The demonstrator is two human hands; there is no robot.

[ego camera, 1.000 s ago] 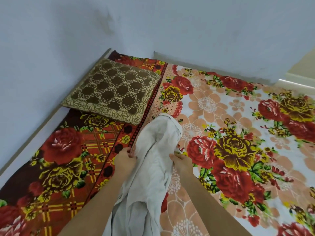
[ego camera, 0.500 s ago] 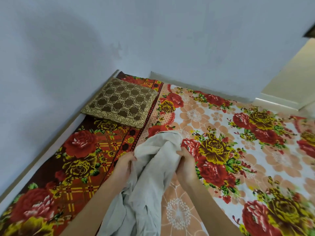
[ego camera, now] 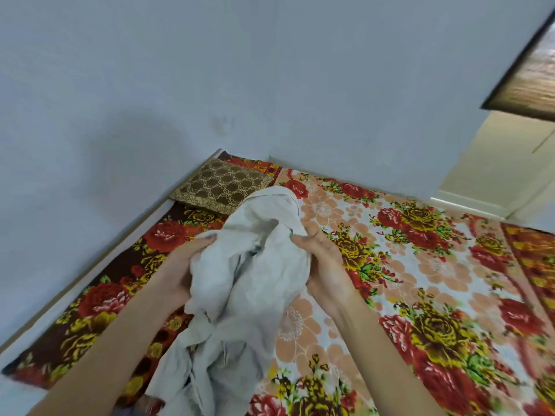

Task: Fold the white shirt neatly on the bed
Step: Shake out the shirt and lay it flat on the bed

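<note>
Holding white shirt [ego camera: 249, 265] bunched between both hands, raised over bed [ego camera: 435, 265].

Head view:
- Left hand [ego camera: 183, 265] at 9 o'clock of bundle, fingers curled into cloth.
- Right hand [ego camera: 326, 265] at 3 o'clock, thumb and fingers clamped on opposite edge.
- Hands apart, one per side, likely hunting for shoulders or seams to shake garment open.
- Shirt crumpled, tail hanging toward 6 o'clock.
- Pillow [ego camera: 222, 187] at 11 o'clock, beyond bundle.
- Bed toward 3 o'clock looks roomy enough for spreading.
- Folding not yet begun.
</note>
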